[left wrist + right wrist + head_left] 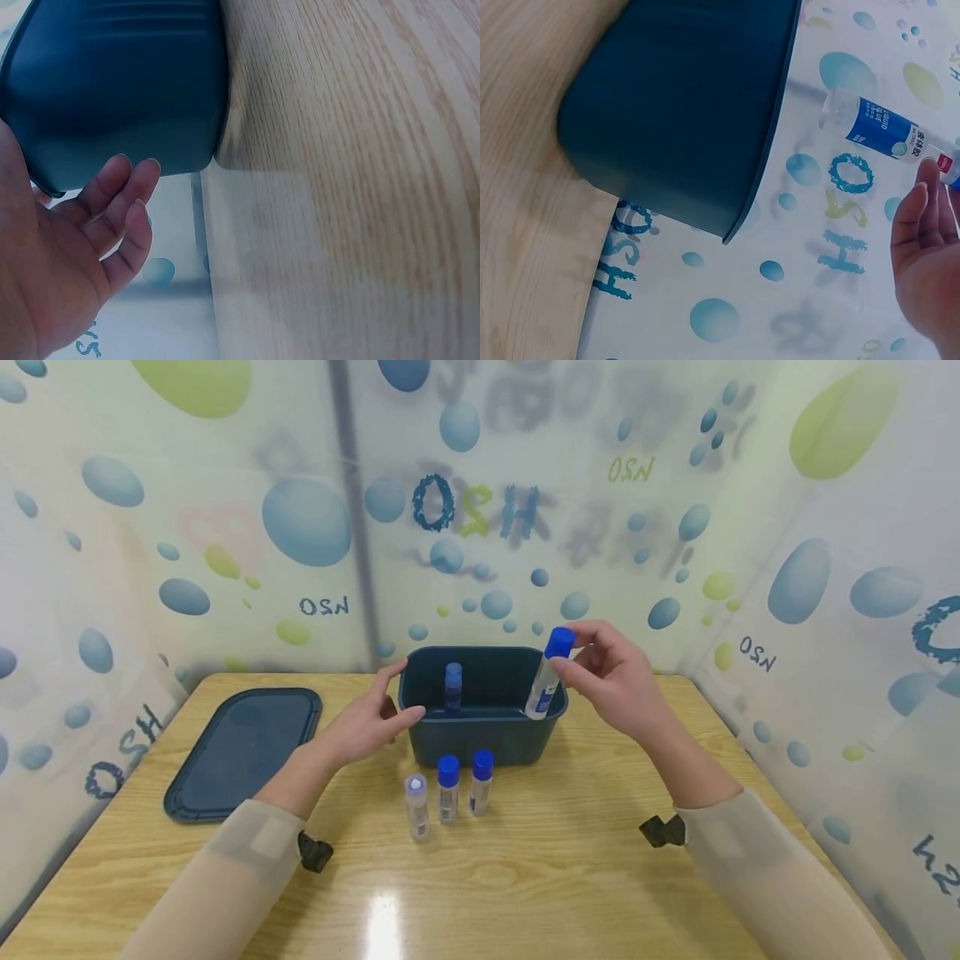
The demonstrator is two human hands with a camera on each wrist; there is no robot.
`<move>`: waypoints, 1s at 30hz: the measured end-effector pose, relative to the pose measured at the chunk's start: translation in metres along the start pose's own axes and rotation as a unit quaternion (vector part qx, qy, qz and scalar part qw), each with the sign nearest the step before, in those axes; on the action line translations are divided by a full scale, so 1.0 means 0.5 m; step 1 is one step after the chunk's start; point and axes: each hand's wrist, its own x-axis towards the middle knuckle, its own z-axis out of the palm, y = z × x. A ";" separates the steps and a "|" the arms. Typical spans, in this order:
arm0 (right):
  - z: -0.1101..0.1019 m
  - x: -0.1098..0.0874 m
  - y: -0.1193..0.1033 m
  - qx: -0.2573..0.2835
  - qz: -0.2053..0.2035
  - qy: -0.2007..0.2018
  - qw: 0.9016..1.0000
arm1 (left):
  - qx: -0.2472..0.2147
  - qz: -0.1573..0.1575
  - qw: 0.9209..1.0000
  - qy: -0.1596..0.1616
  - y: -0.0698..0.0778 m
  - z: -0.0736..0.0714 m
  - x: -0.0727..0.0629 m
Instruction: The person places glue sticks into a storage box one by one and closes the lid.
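Note:
My right hand [611, 681] pinches a clear liquid glue bottle [542, 693] near its blue cap, which points up. The bottle leans over the right end of a dark blue bin [480, 742]; its blue label shows in the right wrist view. At the bin's left end, my left hand [367, 718] holds the rim, thumb at the front corner and index finger at the back one. Its other fingers [116, 199] lie loosely bent by the end wall. Another glue bottle [453, 689] stands inside the bin. Three more bottles, including a clear-topped one [417, 810], stand before it.
A dark blue lid [243, 752] lies flat on the wooden table [525, 877], left of the bin. Behind and at both sides hangs a pale curtain [495, 435] with blue and green spots and lettering.

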 end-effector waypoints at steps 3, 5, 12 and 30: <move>-0.001 0.017 0.006 -0.014 0.023 0.003 1.000 | -0.001 0.000 1.000 0.001 -0.001 0.000 0.000; 0.000 0.028 0.011 -0.020 0.039 0.001 0.999 | -0.002 -0.001 1.000 0.002 -0.001 0.001 0.000; 0.014 0.062 0.035 -0.014 0.062 -0.009 0.998 | 0.002 0.003 1.000 0.002 0.000 0.002 0.000; 0.090 0.123 0.123 -0.010 0.125 -0.080 0.989 | 0.000 0.004 1.000 0.000 0.002 0.004 0.000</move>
